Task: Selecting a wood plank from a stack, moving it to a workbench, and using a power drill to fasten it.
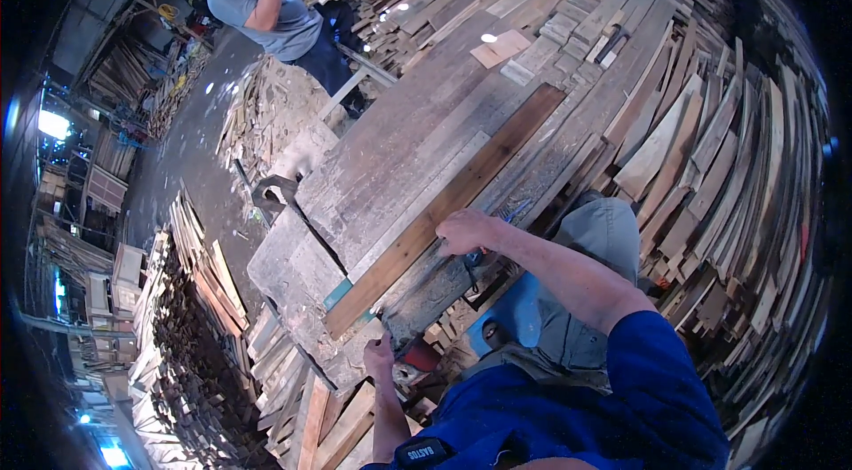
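Note:
A long brown wooden plank (pixel 444 208) lies slantwise along the near side of the worktable. At its near edge, around mid-length, is my right hand (pixel 465 232), its fingers curled against the wood. My left hand (pixel 379 357) is closed beside the table's lower end, just off the plank's near end. A small dark piece shows above that hand, but what the fingers hold is hidden. Green strips (pixel 337 294) sit by the plank's near end. A dark metal clamp (pixel 277 190) stands at the table's left edge, with a dark bar running toward the plank.
The dusty wooden worktable (pixel 390 164) carries short grey blocks (pixel 559 31), a hammer (pixel 611 44) and a thin light-coloured sheet (pixel 500 48) at its far end. Lumber stacks (pixel 701 168) line the right side. Across the table a person (pixel 275 8) holds a pale strip. Scrap wood piles lie left.

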Demonstrator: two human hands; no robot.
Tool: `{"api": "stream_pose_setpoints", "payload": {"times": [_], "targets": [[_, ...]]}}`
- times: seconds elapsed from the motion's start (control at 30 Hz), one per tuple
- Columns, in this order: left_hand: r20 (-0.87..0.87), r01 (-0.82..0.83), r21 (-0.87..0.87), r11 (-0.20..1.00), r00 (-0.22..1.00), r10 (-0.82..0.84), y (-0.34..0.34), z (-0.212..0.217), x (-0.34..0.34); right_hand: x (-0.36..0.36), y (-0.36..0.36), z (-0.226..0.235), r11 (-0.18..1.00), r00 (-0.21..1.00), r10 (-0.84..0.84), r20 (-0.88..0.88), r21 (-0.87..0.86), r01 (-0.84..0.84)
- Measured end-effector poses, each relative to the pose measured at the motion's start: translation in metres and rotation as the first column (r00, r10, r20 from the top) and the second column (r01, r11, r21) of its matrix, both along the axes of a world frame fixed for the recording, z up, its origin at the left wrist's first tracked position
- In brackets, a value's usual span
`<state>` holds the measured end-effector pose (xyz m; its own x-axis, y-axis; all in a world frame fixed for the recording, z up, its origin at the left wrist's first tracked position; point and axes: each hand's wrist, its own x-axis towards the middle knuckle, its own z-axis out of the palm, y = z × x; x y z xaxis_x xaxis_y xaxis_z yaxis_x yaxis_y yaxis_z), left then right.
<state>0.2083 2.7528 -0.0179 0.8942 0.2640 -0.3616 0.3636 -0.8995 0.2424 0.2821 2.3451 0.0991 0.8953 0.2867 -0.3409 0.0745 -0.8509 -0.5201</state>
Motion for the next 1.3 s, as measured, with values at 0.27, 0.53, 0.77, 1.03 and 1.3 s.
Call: {"api": "stream_pose_setpoints", "payload": {"times": [0.27,0.53,0.77,1.03,1.3], "targets": [[0.0,-0.01,0.009,1.0,1.0,0.01,0.003,-0.004,0.002,0.003,0.002,-0.007,1.0,1.0,-0.002,-0.002,-0.009,0.002],[-0.002,-0.016,-0.002,1.0,1.0,0.016,0.003,-0.001,0.0,0.001,0.002,-0.007,1.0,1.0,0.009,-0.001,0.005,-0.009],[0.021,-0.011,-0.013,1.0,1.0,0.011,0.001,0.001,-0.001,0.002,0.002,-0.004,1.0,1.0,0.008,0.001,0.012,-0.008],[-0.001,0.019,-0.01,1.0,1.0,-0.019,0.006,-0.003,0.0,0.001,0.002,-0.003,1.0,1.0,0.018,0.002,-0.01,-0.018],[0.018,-0.001,-0.017,1.0,1.0,0.002,-0.001,-0.003,0.0,0.0,-0.003,-0.011,1.0,1.0,0.007,0.019,0.003,-0.008]]}}
